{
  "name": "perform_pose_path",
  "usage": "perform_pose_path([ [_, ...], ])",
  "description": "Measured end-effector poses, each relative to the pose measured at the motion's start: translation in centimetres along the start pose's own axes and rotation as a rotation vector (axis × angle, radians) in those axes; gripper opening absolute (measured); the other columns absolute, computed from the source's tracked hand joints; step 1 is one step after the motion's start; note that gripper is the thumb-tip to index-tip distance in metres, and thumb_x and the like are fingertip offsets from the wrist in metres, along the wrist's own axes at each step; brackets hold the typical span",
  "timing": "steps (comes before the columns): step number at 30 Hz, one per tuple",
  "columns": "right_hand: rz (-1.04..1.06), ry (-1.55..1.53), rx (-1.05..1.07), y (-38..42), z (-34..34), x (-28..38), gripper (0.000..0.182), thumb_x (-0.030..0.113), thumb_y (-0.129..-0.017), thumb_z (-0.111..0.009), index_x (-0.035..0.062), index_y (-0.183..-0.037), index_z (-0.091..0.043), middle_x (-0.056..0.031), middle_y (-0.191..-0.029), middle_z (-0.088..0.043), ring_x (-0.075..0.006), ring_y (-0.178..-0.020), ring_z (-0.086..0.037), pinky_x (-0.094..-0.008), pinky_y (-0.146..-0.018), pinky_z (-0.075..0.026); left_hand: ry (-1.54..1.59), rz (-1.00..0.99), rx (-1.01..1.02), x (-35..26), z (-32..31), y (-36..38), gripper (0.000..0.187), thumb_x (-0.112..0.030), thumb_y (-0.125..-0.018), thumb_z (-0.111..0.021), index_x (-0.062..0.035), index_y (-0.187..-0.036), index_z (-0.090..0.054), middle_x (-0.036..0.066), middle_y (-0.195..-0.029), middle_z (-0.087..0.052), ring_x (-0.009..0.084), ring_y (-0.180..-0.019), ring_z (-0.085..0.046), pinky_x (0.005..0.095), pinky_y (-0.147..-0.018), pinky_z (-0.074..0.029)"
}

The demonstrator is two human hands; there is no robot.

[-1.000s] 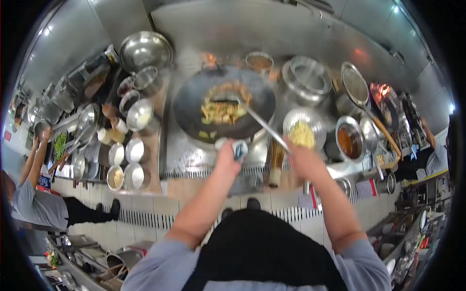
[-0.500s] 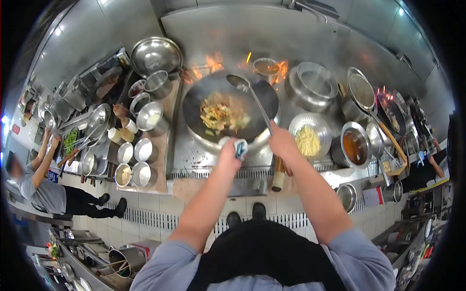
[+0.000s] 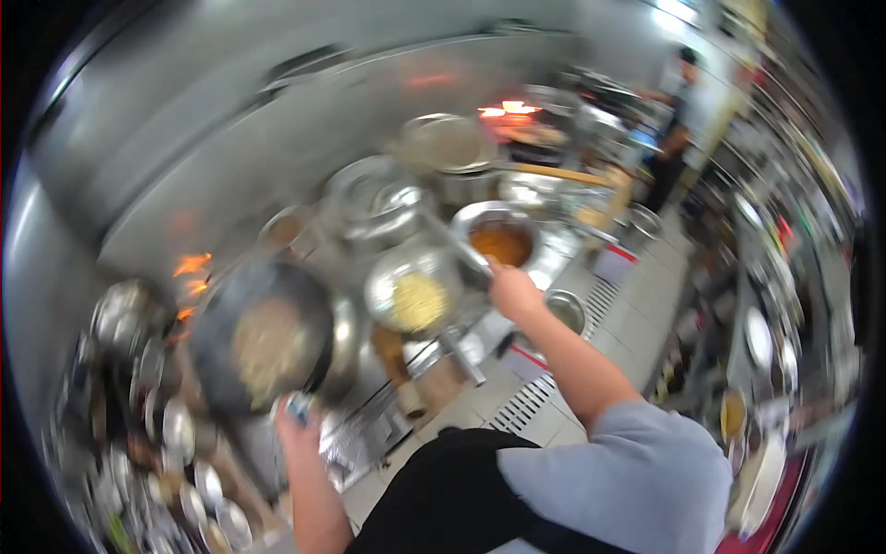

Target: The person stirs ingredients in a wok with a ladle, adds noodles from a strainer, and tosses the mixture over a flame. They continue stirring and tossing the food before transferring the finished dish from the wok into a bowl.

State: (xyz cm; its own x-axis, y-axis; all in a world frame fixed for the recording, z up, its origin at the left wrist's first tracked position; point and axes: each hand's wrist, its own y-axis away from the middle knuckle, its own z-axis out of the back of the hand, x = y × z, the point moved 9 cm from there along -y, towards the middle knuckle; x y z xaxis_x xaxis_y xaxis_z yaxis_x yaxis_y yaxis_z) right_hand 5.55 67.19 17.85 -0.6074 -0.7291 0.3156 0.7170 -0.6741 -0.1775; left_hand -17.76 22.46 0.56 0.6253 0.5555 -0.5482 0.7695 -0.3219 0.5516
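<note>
The view is blurred by motion. My left hand (image 3: 299, 415) is closed on a folded cloth (image 3: 298, 407) at the near rim of the dark wok (image 3: 217, 323), which holds blurred food (image 3: 268, 346). My right hand (image 3: 513, 291) grips the ladle (image 3: 452, 238) by its handle. The ladle's bowl end lies over the steel pots, up and left of that hand. Just behind my right hand is a steel pot with orange-brown liquid (image 3: 500, 242). A perforated strainer bowl holding yellow food (image 3: 418, 302) stands between the wok and my right hand.
Flames (image 3: 192, 263) show behind the wok. Several steel containers (image 3: 180, 429) stand at the lower left. A wooden-handled tool (image 3: 397, 360) lies beside the strainer bowl. Another person (image 3: 678, 129) stands at the upper right. Shelves with dishes (image 3: 759, 337) line the right side.
The view has swung to the right. My right hand and the ladle have moved from over the wok to beside the pot of orange-brown liquid. My left hand stays at the wok's rim with the cloth.
</note>
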Motion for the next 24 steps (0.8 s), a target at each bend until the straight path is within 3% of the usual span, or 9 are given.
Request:
perform_pose_path([
  [4, -0.159, 0.139, 0.132, -1.5, -0.6, -8.3, 0.049, 0.006, -0.086, -0.046, 0.0064, -0.134, -0.040, -0.0173, -0.105, -0.061, -0.0336, -0.093, -0.063, -0.0415, -0.075, -0.052, -0.065, 0.059, -0.010, -0.9, 0.3, 0.3, 0.013, -0.026, -0.085, -0.054, -0.0144, -0.082, -0.055, 0.001, -0.073, -0.056, 0.0136, -0.062, -0.055, 0.0247, -0.047, -0.044],
  [5, -0.171, 0.167, 0.160, -1.8, -0.6, -9.7, 0.051, 0.006, -0.086, -0.047, 0.0076, -0.136, -0.038, -0.0171, -0.107, -0.060, -0.0330, -0.094, -0.063, -0.0401, -0.075, -0.052, -0.536, -0.311, 0.059, -3.3, 1.1, -0.6, 0.032, -0.037, -0.088, -0.053, -0.0062, -0.097, -0.050, 0.009, -0.075, -0.053, 0.0161, -0.062, -0.053, 0.0259, -0.048, -0.042],
  [6, -0.197, 0.131, 0.153, -2.2, -1.3, -11.1, 0.052, 0.006, -0.086, -0.048, 0.0087, -0.137, -0.038, -0.0170, -0.108, -0.059, -0.0318, -0.096, -0.063, -0.0392, -0.076, -0.052, -0.647, -0.368, 0.091, -3.6, 0.3, 0.0, 0.033, -0.037, -0.088, -0.053, -0.0061, -0.097, -0.050, 0.009, -0.075, -0.053, 0.0161, -0.062, -0.053, 0.0259, -0.048, -0.042],
  [8, -0.222, 0.137, 0.200, -3.1, -3.8, -12.7, 0.052, 0.008, -0.087, -0.047, 0.0104, -0.139, -0.037, -0.0165, -0.113, -0.056, -0.0297, -0.101, -0.061, -0.0391, -0.080, -0.051, -0.418, -0.032, 0.049, 0.5, -2.0, 2.3, 0.033, -0.038, -0.088, -0.053, -0.0059, -0.097, -0.050, 0.009, -0.075, -0.053, 0.0161, -0.062, -0.052, 0.0259, -0.048, -0.042],
  [14, -0.267, 0.026, 0.225, -2.8, -8.5, -14.4, 0.051, 0.010, -0.089, -0.045, 0.0115, -0.139, -0.037, -0.0150, -0.115, -0.054, -0.0284, -0.101, -0.060, -0.0385, -0.081, -0.050, -0.512, 0.133, 0.000, 5.4, -4.7, 4.4, 0.036, -0.040, -0.088, -0.054, -0.0053, -0.098, -0.050, 0.009, -0.075, -0.053, 0.0160, -0.062, -0.052, 0.0258, -0.048, -0.041],
  [17, -0.224, 0.160, -0.026, -2.1, -6.8, -12.4, 0.049, 0.010, -0.088, -0.046, 0.0103, -0.137, -0.040, -0.0139, -0.111, -0.054, -0.0282, -0.096, -0.061, -0.0390, -0.082, -0.049, -0.531, 0.165, -0.013, 6.2, -4.7, 4.9, 0.037, -0.040, -0.088, -0.054, -0.0050, -0.099, -0.050, 0.009, -0.075, -0.053, 0.0159, -0.062, -0.051, 0.0257, -0.048, -0.041],
  [19, 0.013, 0.175, -0.198, -0.2, -4.7, -7.1, 0.042, 0.016, -0.086, -0.050, 0.0077, -0.127, -0.050, -0.0143, -0.103, -0.055, -0.0288, -0.092, -0.060, -0.0397, -0.081, -0.049, -0.538, 0.181, -0.023, 6.3, -4.6, 5.2, 0.038, -0.041, -0.088, -0.054, -0.0048, -0.099, -0.050, 0.009, -0.075, -0.053, 0.0159, -0.062, -0.051, 0.0257, -0.048, -0.041],
  [21, -0.103, -0.131, 0.148, 3.0, -8.6, -4.8, 0.036, 0.027, -0.088, -0.052, 0.0027, -0.114, -0.059, -0.0168, -0.099, -0.058, -0.0304, -0.094, -0.061, -0.0401, -0.081, -0.049, -0.542, 0.203, -0.019, 6.7, -4.2, 5.5, 0.039, -0.042, -0.088, -0.054, -0.0046, -0.099, -0.050, 0.009, -0.075, -0.053, 0.0158, -0.062, -0.051, 0.0256, -0.049, -0.041],
  [24, -0.307, -0.507, 0.711, 8.2, -17.6, -2.9, 0.049, 0.040, -0.088, -0.056, -0.0060, -0.104, -0.058, -0.0213, -0.092, -0.060, -0.0321, -0.082, -0.063, -0.0417, -0.072, -0.052, -0.540, 0.225, -0.005, 6.7, -3.7, 5.9, 0.040, -0.042, -0.088, -0.054, -0.0043, -0.100, -0.050, 0.009, -0.076, -0.053, 0.0158, -0.062, -0.051, 0.0256, -0.049, -0.040],
])
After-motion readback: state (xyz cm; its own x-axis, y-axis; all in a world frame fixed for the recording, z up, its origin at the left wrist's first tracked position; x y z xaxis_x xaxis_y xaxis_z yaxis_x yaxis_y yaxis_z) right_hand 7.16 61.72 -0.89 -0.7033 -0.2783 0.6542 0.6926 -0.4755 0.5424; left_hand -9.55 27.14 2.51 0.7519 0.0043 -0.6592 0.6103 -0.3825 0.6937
